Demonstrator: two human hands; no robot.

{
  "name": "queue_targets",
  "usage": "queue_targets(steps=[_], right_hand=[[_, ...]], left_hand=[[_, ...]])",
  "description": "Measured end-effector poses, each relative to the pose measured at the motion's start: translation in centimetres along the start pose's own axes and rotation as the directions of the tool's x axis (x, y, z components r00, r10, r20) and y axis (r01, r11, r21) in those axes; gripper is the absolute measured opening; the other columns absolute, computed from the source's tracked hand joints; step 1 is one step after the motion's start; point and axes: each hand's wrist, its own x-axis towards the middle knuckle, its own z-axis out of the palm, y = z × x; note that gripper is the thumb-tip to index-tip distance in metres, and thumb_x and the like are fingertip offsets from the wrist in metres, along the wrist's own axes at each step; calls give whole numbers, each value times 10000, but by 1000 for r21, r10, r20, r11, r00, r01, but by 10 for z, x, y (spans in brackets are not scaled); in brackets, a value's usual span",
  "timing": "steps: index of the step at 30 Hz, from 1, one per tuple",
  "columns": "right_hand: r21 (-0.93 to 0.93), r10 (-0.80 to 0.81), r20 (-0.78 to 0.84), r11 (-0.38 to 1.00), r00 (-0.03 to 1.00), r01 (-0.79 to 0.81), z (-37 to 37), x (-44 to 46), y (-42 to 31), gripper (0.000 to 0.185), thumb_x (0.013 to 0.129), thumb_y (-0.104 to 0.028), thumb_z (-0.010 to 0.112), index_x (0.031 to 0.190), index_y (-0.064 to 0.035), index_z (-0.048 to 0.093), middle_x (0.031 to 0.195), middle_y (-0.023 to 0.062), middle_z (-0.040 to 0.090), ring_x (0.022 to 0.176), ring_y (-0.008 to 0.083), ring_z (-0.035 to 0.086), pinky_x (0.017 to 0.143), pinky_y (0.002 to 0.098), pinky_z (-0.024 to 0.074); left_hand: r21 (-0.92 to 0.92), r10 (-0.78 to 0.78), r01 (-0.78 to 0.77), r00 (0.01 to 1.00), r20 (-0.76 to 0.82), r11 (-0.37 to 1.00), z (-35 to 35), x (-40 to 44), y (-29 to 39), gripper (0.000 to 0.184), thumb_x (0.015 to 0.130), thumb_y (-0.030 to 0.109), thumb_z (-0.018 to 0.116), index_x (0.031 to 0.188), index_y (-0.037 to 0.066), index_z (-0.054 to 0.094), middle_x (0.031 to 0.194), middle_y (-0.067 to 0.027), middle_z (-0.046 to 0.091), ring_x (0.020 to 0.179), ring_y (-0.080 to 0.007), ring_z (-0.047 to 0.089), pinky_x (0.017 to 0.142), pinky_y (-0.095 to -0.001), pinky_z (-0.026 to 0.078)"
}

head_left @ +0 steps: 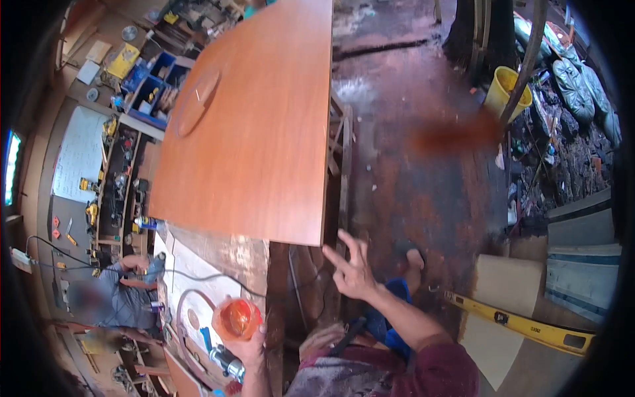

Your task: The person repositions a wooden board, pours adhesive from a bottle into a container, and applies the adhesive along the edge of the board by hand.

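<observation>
My left hand (251,345) is closed around an orange plastic cup (226,325), which shows a glossy amber inside. My right hand (354,270) is held out with its fingers spread, beside the near corner of a large wood-toned board (264,145). Whether a fingertip touches the board's edge I cannot tell. A round, disc-like piece (198,102) lies on the far part of the board. Below my left hand there is a silver and blue power tool (225,362).
Another person (132,298) at the left holds a drill (155,268). A black cord (218,278) crosses the workbench. To the right are a yellow spirit level (519,323), a yellow bucket (508,92) and a blurred reddish-brown shape (456,135). Blue bins (152,92) stand beyond the board.
</observation>
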Motion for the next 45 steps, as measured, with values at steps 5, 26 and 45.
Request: queue_targets(steps=[5,26,45], right_hand=[[24,78,16,997,997,-79,11,13,-5,870,751,8,616,1590,-83,400,1602,307,280,1327,526,378,1121,579,377],[97,226,4,969,974,-225,33,8,-22,1008,708,-63,698,1637,-105,307,1633,314,182,1420,545,262,1180,621,280],[-136,199,-128,967,972,-216,26,76,55,1003,692,47,663,1624,-174,367,1616,314,213,1346,547,337,1151,602,342]], left_hand=[[34,37,-37,999,7,999,-5,-4,-10,998,766,403,918,1506,6,377,1479,-176,484,1449,-349,444,1227,-488,335],[31,27,-27,1000,13,999,-9,4,-20,988,775,427,912,1498,3,389,1466,-171,490,1442,-366,442,1222,-502,334],[47,3,-2,1000,-20,999,-16,13,-30,1004,757,386,917,1520,8,386,1507,-182,484,1413,-324,477,1208,-464,377]])
